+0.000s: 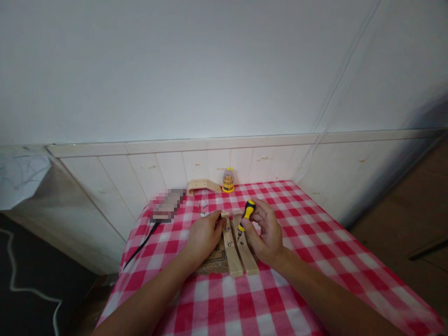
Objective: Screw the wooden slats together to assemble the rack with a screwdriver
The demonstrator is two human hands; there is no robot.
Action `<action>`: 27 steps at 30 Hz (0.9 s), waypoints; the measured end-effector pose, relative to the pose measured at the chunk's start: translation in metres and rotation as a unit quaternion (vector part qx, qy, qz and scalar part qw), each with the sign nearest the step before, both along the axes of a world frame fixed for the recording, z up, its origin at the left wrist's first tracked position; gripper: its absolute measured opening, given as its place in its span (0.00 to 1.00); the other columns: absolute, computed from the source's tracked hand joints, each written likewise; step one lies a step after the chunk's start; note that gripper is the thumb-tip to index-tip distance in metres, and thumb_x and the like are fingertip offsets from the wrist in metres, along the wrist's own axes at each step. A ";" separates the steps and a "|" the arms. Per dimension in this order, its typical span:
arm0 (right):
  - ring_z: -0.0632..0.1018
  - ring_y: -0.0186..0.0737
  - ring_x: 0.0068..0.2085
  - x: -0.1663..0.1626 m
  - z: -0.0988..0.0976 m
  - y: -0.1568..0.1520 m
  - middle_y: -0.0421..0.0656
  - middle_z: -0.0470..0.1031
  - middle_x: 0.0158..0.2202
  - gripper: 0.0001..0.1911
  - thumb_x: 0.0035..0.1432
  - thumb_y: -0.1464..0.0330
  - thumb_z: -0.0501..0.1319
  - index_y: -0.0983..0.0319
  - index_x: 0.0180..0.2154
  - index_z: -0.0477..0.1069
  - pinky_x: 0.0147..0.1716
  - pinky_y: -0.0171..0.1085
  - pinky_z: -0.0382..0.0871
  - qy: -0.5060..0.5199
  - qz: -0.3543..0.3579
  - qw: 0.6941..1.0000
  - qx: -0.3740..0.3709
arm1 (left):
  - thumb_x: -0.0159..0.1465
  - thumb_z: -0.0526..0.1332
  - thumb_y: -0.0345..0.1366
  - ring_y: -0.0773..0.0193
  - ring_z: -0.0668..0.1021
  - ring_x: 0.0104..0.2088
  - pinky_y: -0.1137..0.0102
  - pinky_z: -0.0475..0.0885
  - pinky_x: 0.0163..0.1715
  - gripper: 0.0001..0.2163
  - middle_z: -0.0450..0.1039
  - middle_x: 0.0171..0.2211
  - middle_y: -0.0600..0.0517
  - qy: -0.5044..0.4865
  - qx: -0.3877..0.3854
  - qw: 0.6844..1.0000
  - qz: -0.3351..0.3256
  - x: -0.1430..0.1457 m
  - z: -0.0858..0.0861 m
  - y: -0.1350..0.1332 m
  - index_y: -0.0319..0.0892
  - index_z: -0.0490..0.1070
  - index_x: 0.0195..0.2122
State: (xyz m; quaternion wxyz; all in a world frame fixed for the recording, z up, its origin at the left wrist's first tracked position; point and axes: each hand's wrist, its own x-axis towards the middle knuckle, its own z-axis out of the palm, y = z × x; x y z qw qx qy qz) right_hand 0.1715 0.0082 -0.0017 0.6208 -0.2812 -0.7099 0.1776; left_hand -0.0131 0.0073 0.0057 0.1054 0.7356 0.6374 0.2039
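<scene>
My right hand (269,232) is closed around a yellow and black screwdriver (248,213), its tip pointing down over the right one of two pale wooden pieces (249,261). A dark hole or screw shows in that piece near the tip. The left wooden piece (234,261) lies beside it with two metal screws (229,244) standing in it. My left hand (206,233) has its fingers closed on the far end of the left wooden piece. Under my left hand and the wood lies a brown printed cardboard piece (214,263), partly covered.
A bent wooden piece (203,185) and a clear, yellow-based container (228,181) stand at the back by the wall. Loose screws (206,206) lie on the red checked tablecloth (210,312). On the left is a blurred-out flat object (168,205) with a black cable (142,245).
</scene>
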 end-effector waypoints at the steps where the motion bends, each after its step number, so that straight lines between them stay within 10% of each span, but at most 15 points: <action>1: 0.80 0.41 0.39 0.000 0.000 0.000 0.48 0.75 0.46 0.27 0.66 0.70 0.59 0.54 0.64 0.57 0.40 0.43 0.78 -0.001 0.002 1.000 0.005 | 0.71 0.49 0.43 0.58 0.81 0.36 0.70 0.62 0.30 0.13 0.80 0.35 0.49 0.000 0.002 1.000 0.000 0.000 -0.001 0.001 0.46 0.72 0.43; 27: 0.82 0.43 0.46 -0.009 -0.003 -0.003 0.51 0.78 0.49 0.27 0.70 0.68 0.55 0.55 0.67 0.53 0.43 0.43 0.79 -0.020 0.098 0.994 -0.049 | 0.71 0.51 0.40 0.57 0.82 0.39 0.70 0.65 0.33 0.14 0.81 0.39 0.48 -0.007 -0.008 1.000 0.000 0.001 0.000 0.001 0.45 0.71 0.51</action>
